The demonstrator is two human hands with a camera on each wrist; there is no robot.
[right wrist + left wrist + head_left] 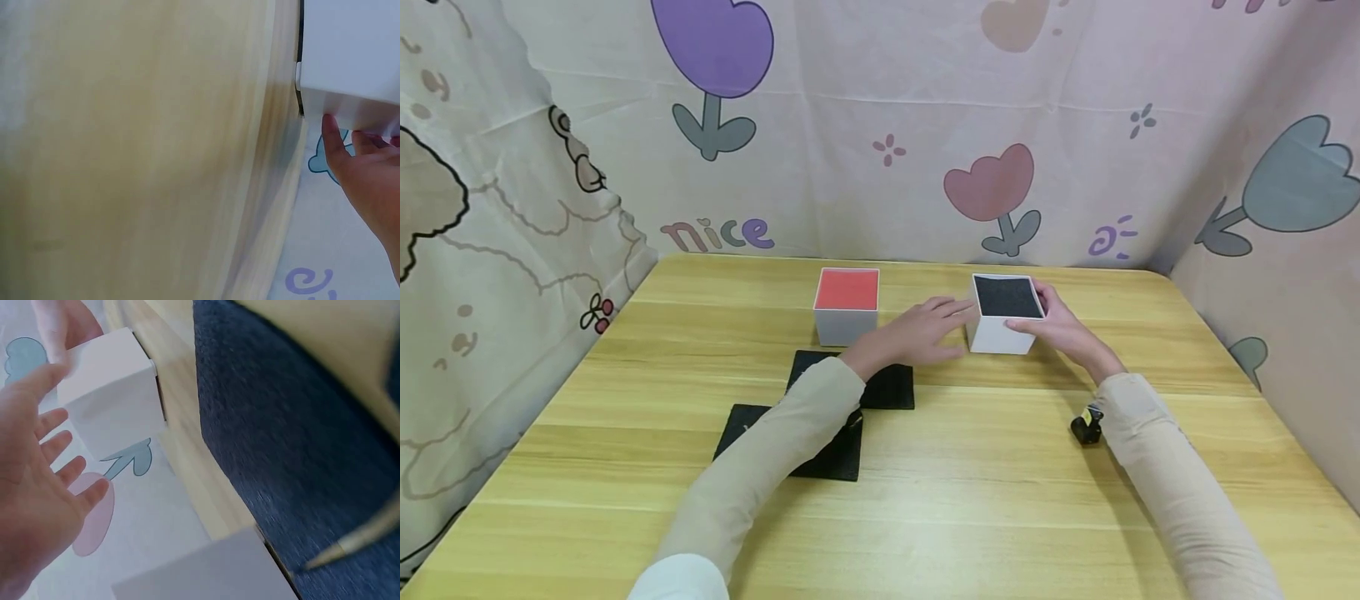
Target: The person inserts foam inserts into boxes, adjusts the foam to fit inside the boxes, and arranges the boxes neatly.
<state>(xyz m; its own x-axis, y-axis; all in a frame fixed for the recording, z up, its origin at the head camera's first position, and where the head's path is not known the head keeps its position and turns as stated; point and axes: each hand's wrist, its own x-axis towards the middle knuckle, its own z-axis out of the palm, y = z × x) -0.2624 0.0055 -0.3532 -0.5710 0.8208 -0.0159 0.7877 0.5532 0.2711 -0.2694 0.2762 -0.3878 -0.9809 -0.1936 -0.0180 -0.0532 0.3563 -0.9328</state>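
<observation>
A white box with a black top [1007, 297] stands toward the back of the wooden table, right of centre. My right hand [1060, 325] grips its right side, with the thumb at the front corner and the other fingers farther back. On the box's left, my left hand [928, 329] reaches in with its fingers extended, the tips right at the box's side. The left wrist view shows the same box [115, 381] beyond the spread left fingers. A second white box with a red top [847, 307] stands to the left, behind my left forearm.
Two black square mats lie under my left forearm, the nearer mat [831, 454] and the farther mat [891, 387], both partly hidden. A small black object with a yellow patch [1087, 425] shows beside my right sleeve. A patterned cloth [850, 192] hangs behind the table.
</observation>
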